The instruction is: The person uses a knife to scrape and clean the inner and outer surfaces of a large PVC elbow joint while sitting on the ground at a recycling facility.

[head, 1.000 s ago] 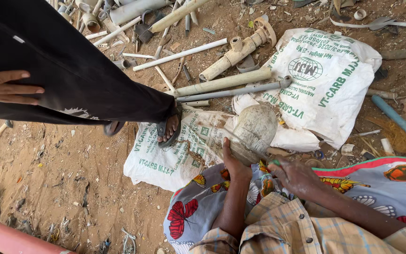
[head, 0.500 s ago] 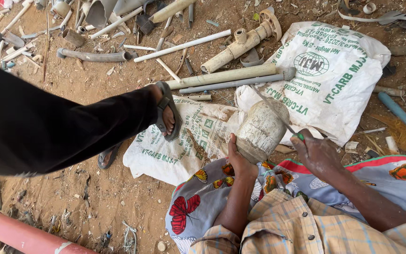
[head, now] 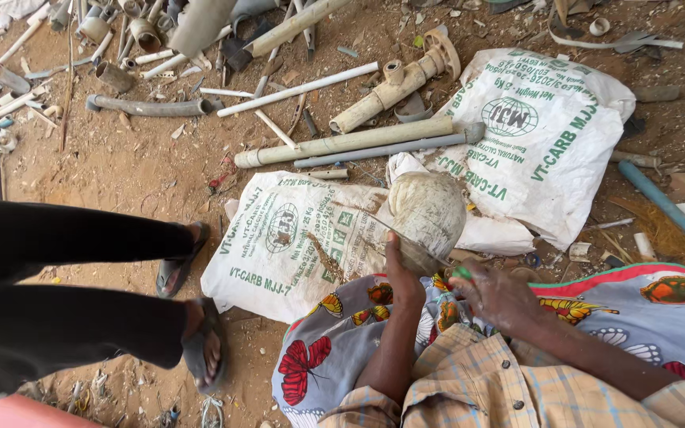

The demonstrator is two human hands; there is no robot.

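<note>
Head view: left hand (head: 403,273) fingers grip a whitish pipe stub (head: 428,212), right hand (head: 495,293) fingers closed on a thin blade (head: 406,240) at 9 o'clock, cut barely begun.

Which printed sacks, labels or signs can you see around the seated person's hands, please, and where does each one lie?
White woven sack with green print and a round green emblem: flat and creased on the dirt, just left of the left hand, which grips a dirty whitish pipe piece.
Second white woven sack with the same green print: upper right, bulging, behind the pipe piece and beyond the right hand.
No signs or screens are visible.
</note>
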